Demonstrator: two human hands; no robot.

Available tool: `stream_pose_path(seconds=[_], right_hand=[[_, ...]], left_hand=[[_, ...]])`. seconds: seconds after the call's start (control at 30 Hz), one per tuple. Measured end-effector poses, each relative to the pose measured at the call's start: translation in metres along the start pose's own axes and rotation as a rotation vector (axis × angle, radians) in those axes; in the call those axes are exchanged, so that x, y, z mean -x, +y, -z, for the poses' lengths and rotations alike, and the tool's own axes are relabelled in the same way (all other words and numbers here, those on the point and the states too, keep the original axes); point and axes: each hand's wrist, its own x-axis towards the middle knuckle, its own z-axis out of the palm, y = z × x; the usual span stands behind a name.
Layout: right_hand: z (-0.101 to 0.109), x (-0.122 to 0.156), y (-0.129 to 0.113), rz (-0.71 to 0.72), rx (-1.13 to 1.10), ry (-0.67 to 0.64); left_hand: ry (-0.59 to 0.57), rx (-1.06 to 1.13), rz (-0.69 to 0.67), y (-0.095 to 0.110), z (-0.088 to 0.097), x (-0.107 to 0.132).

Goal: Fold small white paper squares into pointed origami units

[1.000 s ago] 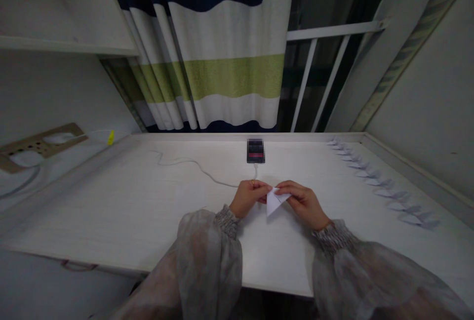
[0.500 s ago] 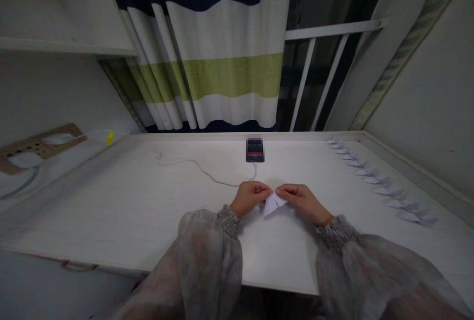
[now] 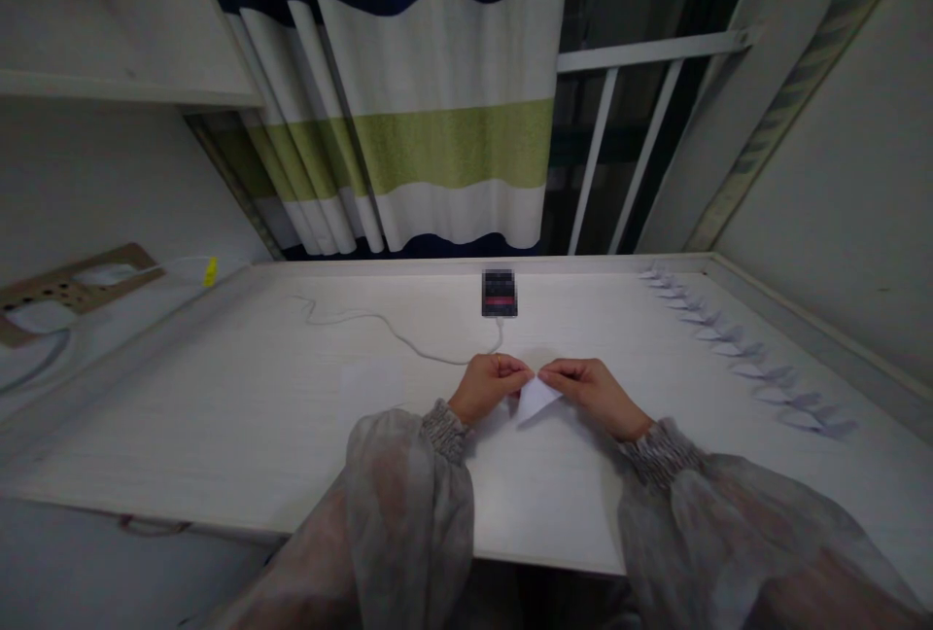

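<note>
The folded white paper (image 3: pixel 537 402) is held between the two hands over the middle of the counter (image 3: pixel 219 406), nearer its front edge than the curtain (image 3: pixel 456 149). Its sharp free tip points down and slightly left, toward the person; the long lower edge slants from that tip up to the right, under the right hand. The left hand (image 3: pixel 493 387) pinches the upper left corner and the right hand (image 3: pixel 596 399) pinches beside it, fingertips nearly meeting. Whether the paper touches the counter cannot be told.
</note>
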Motion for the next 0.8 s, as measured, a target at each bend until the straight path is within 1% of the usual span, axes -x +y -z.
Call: stream_pose_path(seconds=[0.2, 0.43, 0.6, 0.67, 0.8], right_hand=[[-0.0009, -0.0003, 0.0021, 0.021, 0.023, -0.005], [-0.0024, -0.0005, 0.0031, 0.058, 0.084, 0.023], [-0.0041, -0.0002, 0.0016, 0.055, 0.103, 0.022], [-0.0041, -0.0003, 0.0011, 0.047, 0.096, 0.018], [-0.0019, -0.0012, 0.0020, -0.024, 0.063, 0.000]], left_hand=[[-0.006, 0.004, -0.007, -0.0005, 0.0001, -0.0004], [-0.017, 0.010, 0.017, -0.0048, 0.0003, -0.0030], [0.008, 0.018, 0.020, -0.0034, 0.0003, -0.0025], [0.021, 0.033, 0.011, -0.0028, 0.0007, -0.0027], [0.050, 0.051, -0.018, -0.0034, 0.0014, -0.0042]])
